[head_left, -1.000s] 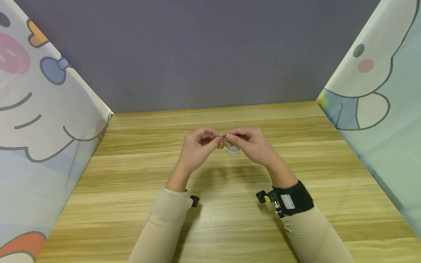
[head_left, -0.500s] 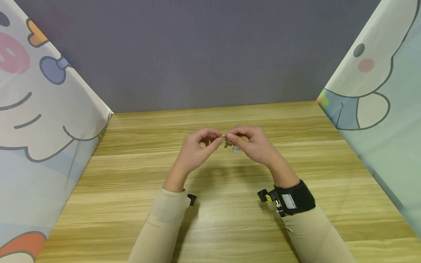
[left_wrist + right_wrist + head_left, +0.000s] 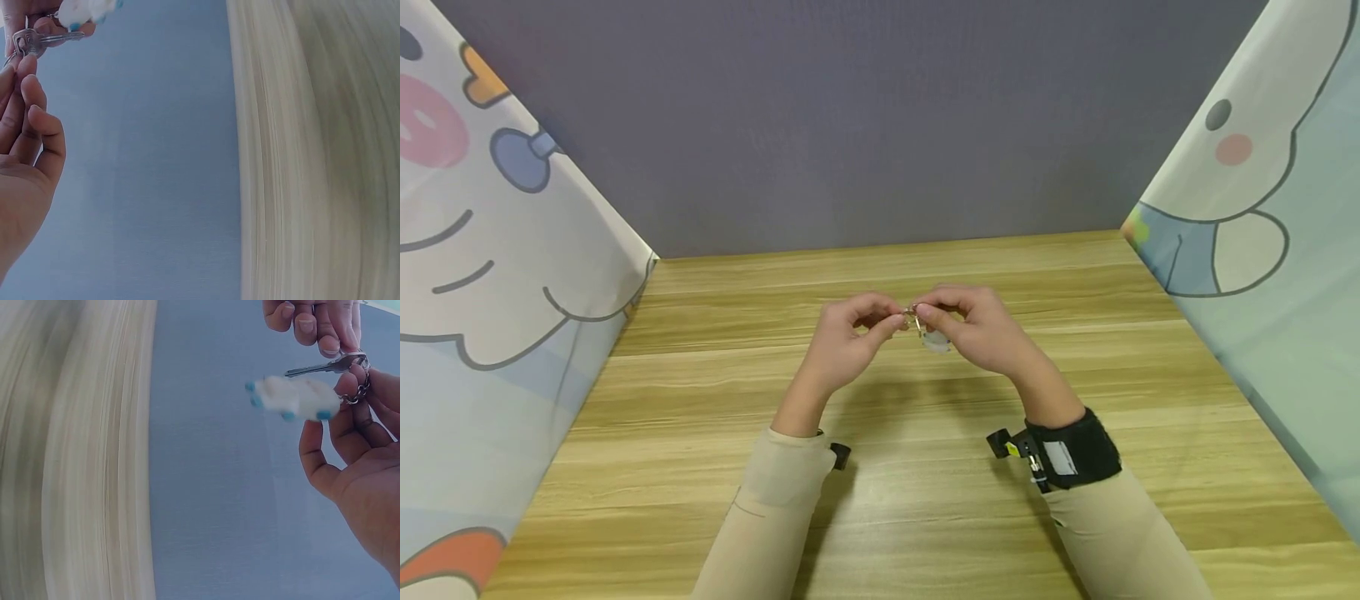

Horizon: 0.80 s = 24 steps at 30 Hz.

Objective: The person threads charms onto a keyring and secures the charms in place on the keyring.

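Observation:
Above the middle of the table, my two hands meet at a metal key ring. The left hand pinches it from one side between thumb and fingertips. From the other side the right hand pinches the same small ring. A silver key hangs from the ring, its blade pointing away from the fingers; whether more keys overlap cannot be told. A white figure charm with blue-green tips dangles by a short chain below the right fingers. Fingertips hide much of the ring.
Under the hands lies a wood-grain table. A dark grey panel stands at its back edge, with cartoon-printed panels on the left and right. A black camera strap circles the right wrist.
Both hands stay almost in place, still pinching the ring. The key and the charm have swung and turned below the fingers.

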Each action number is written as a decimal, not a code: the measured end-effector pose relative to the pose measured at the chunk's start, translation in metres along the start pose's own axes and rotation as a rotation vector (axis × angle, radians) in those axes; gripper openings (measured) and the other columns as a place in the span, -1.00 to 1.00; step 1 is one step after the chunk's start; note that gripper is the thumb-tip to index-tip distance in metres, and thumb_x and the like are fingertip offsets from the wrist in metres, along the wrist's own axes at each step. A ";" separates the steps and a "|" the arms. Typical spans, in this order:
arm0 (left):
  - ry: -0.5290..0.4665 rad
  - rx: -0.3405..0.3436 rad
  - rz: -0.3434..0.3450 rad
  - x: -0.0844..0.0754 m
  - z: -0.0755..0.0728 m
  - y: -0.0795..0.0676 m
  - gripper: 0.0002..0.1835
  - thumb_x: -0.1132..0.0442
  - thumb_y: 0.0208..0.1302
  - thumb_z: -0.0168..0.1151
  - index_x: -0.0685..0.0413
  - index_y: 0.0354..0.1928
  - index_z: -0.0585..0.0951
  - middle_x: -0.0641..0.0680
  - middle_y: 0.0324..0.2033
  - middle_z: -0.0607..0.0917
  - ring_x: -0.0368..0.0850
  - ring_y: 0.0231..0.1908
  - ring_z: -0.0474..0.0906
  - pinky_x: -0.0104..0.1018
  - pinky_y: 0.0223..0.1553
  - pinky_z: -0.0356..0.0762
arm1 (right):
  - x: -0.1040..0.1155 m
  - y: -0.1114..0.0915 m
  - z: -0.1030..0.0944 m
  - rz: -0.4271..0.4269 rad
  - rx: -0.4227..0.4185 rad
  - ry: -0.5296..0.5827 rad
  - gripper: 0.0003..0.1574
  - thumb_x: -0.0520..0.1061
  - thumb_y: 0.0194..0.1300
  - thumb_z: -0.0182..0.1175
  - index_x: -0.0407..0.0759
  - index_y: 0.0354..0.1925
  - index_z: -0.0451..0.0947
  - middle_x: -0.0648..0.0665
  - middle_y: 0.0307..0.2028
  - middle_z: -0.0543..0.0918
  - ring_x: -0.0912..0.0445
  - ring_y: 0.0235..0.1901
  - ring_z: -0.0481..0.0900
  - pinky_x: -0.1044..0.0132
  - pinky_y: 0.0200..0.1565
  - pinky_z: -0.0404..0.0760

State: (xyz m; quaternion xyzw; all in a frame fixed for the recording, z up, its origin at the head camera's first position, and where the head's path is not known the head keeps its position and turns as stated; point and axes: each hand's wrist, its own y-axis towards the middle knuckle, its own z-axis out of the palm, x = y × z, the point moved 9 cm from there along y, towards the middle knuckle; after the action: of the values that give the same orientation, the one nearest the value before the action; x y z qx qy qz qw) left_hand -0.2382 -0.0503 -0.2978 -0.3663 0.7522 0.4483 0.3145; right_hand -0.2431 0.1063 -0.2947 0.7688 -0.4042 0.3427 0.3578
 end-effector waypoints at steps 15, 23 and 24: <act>-0.110 -0.010 -0.028 0.004 0.000 0.001 -0.94 0.44 0.44 0.33 0.34 -0.22 0.70 0.30 -0.30 0.83 -0.18 -0.37 0.65 -0.34 -0.20 0.71 | -0.011 -0.001 -0.001 0.060 -0.013 0.073 -0.72 -0.21 0.61 0.16 -0.30 0.04 0.77 -0.28 -0.12 0.80 0.09 -0.25 0.69 0.33 -0.16 0.69; -0.176 -0.036 -0.056 0.006 0.001 0.000 -0.95 0.49 0.41 0.33 0.40 -0.23 0.69 0.37 -0.31 0.80 -0.21 -0.39 0.67 -0.34 -0.25 0.72 | -0.018 -0.003 0.006 0.092 0.030 0.162 -0.72 -0.23 0.59 0.19 -0.34 0.06 0.77 -0.30 -0.11 0.80 0.17 -0.26 0.73 0.34 -0.17 0.76; -0.182 -0.039 -0.061 0.006 0.000 -0.001 -0.95 0.49 0.41 0.33 0.41 -0.22 0.69 0.36 -0.32 0.80 -0.22 -0.39 0.67 -0.34 -0.25 0.72 | -0.017 -0.003 0.007 0.085 0.036 0.166 -0.72 -0.24 0.58 0.19 -0.35 0.05 0.77 -0.31 -0.12 0.80 0.17 -0.26 0.73 0.33 -0.17 0.77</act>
State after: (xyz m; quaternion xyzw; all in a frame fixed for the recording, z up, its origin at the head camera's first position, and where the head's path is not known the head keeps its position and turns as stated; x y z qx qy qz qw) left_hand -0.2409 -0.0521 -0.3034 -0.3530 0.7002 0.4843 0.3881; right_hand -0.2465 0.1086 -0.3132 0.7261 -0.3992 0.4276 0.3613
